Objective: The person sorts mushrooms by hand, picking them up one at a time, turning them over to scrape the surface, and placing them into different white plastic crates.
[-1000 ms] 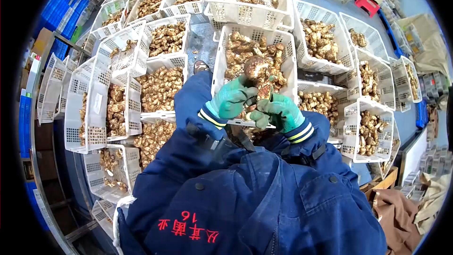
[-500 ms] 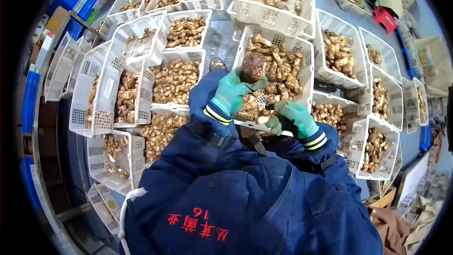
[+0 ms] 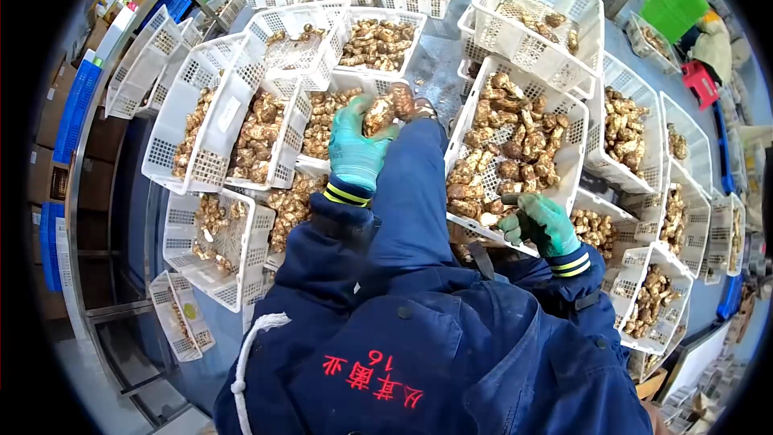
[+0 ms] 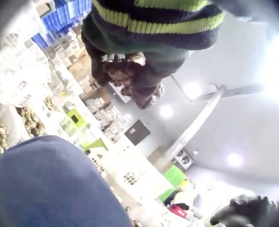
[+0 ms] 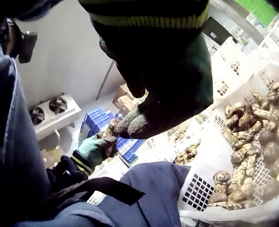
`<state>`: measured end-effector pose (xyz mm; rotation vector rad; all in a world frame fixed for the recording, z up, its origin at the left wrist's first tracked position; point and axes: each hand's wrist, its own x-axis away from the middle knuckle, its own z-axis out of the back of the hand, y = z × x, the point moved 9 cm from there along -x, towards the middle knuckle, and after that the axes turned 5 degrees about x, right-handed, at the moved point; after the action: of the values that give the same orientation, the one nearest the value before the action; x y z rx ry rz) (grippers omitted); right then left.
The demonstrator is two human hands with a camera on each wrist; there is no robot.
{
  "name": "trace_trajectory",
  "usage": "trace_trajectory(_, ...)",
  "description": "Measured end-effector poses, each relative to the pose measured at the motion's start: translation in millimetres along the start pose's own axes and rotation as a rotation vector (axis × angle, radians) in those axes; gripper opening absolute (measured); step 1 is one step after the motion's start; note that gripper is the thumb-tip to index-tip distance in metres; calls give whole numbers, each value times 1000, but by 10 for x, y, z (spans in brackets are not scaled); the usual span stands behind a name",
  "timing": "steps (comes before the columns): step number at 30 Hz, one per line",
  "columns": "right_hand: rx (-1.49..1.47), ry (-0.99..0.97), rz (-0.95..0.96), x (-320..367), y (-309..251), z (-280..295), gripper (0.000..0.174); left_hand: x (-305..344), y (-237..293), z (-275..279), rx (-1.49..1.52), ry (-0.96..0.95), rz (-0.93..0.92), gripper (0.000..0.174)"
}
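Observation:
My green-gloved left hand grips a large brown mushroom above the crates on the left. In the left wrist view, part of the mushroom shows between the dark glove's fingers. Over the near edge of the middle crate is my gloved right hand, its fingers bent. A dark sliver shows by its fingertips, and I cannot tell whether the hand holds it. Several scaly brown mushrooms lie in that crate. Smaller ones fill a crate below the left hand.
White mesh crates surround me on both sides. A crate stands stacked at the far side of the middle one. A metal rack runs along the left. A person sits at the far right near a red stool. My knee rises between the crate groups.
My left hand has carried the large mushroom left, away from the middle crate and the right hand. The right hand stays by the middle crate's near edge. The head view has turned.

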<state>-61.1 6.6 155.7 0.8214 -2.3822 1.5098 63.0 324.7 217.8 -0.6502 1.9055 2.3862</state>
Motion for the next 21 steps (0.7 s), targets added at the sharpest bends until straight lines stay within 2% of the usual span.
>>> trace_trajectory(3, 85, 58, 3, 3, 4, 25, 37, -14, 20, 144, 21, 55, -24, 59)
trace_trajectory(6, 145, 55, 13, 34, -74, -55, 41, -22, -378, 230, 397, 76, 271, 58)
trace_trajectory(7, 199, 89, -14, 56, -105, -75, 43, 13, -600, 299, 511, 83, 396, 51)
trace_trajectory(8, 185, 78, -14, 47, -91, -78, 43, 2, -684, 188, 750, -246, 468, 37)
trace_trajectory(9, 172, 66, -14, 43, -77, -60, 43, 62, -855, 248, 957, -252, 570, 34)
trace_trajectory(10, 159, 54, -15, 34, -63, -55, 43, 137, -840, 264, 1165, -256, 668, 33)
trace_trajectory(11, 193, 69, -26, 46, -81, -67, 43, 194, -713, 290, 1172, -143, 780, 49)
trace_trajectory(13, 199, 51, -32, 45, -94, -105, 46, 166, -885, 335, 1374, -346, 769, 51)
trace_trajectory(14, 216, 57, -34, 53, -105, -124, 47, 157, -760, 336, 1473, -450, 760, 52)
trace_trajectory(15, 235, 84, -38, 43, -89, -109, 48, 170, -860, 504, 1250, -122, 748, 58)
trace_trajectory(17, 222, 76, -48, 17, -61, -105, 53, 177, -865, 531, 1359, -270, 797, 60)
trace_trajectory(21, 192, 51, -78, -15, -13, -90, 47, 234, -852, 579, 1379, -321, 809, 60)
